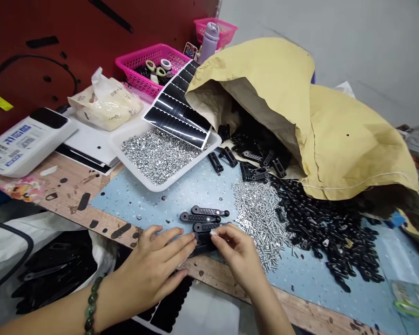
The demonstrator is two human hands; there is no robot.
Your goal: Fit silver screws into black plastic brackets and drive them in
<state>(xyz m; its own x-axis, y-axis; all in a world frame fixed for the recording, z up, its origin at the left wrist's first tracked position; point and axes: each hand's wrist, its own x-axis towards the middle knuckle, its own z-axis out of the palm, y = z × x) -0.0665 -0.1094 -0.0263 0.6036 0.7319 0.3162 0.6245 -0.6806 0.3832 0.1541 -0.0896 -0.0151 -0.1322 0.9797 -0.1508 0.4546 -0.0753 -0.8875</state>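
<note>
My left hand (164, 260), fingers stretched out and slightly spread, touches the near black plastic part with its fingertips at the table's front edge. My right hand (239, 253) pinches thumb and forefinger together over the same parts. A tiny pale thing shows at its fingertips, too small to name. Just beyond both hands lie several slim black plastic arms with lattice sides (204, 218), side by side, with bright metal fasteners near their right ends. The nearest ones are partly hidden by my fingers. To the right of my right hand spreads a pile of silver screws (261, 218).
A white tray of small metal nuts (153, 158) stands behind the parts, a black label sheet (181, 109) resting over it. Small black pieces (331, 237) are heaped at right. A yellow paper sack (265, 65) spills black parts. A pink basket (125, 65) holds scissors.
</note>
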